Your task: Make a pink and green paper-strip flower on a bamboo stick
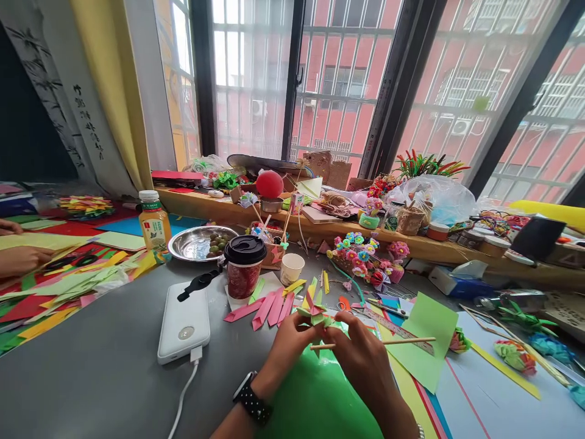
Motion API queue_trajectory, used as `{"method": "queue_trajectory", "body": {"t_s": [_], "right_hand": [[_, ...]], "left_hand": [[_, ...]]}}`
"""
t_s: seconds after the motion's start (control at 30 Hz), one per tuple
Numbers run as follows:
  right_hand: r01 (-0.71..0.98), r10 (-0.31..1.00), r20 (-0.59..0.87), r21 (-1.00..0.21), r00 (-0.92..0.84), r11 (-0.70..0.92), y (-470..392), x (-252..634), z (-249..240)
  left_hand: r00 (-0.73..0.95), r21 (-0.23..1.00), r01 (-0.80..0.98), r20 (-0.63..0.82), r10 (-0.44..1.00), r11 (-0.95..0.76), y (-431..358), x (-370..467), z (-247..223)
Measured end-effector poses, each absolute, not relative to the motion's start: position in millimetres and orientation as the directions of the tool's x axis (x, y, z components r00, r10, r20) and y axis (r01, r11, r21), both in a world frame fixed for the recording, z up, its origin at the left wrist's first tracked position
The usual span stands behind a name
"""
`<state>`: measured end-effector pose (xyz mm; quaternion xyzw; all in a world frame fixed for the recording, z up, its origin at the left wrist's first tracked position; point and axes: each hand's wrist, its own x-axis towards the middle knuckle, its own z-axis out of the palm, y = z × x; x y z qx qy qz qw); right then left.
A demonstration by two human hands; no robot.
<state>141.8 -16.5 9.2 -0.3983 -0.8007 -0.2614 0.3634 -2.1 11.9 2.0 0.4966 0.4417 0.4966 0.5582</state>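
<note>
My left hand, with a dotted watch strap on its wrist, has its fingers closed on a folded green and pink paper piece. On the other side of the same piece, my right hand pinches its edge. A thin wooden stick passes through my right hand, pointing right. Below both hands is a glossy green surface. Several folded pink paper strips lie just left of the hands, with yellow strips behind. To the right rests a light green sheet.
A white power bank with a cable, a lidded red cup, a paper cup, a metal plate and an orange drink bottle stand left. Another person's hands are at far left. Paper flowers lie behind.
</note>
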Motion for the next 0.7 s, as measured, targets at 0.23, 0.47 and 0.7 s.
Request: {"method": "queue_trajectory", "body": {"t_s": [0.23, 0.47, 0.7], "right_hand": [[0.82, 0.493, 0.774, 0.056, -0.396, 0.57, -15, 142, 6], [0.8, 0.448, 0.769, 0.132, -0.455, 0.586, -19, 141, 11], [0.771, 0.453, 0.753, 0.112, -0.478, 0.627, -20, 141, 13]], "left_hand": [[0.133, 0.996, -0.084, 0.007, 0.991, 0.005, 8, -4, 11], [0.155, 0.999, -0.039, 0.004, 0.988, 0.003, 13, -4, 2], [0.255, 0.999, -0.008, 0.036, 0.966, -0.035, 17, -8, -3]]}}
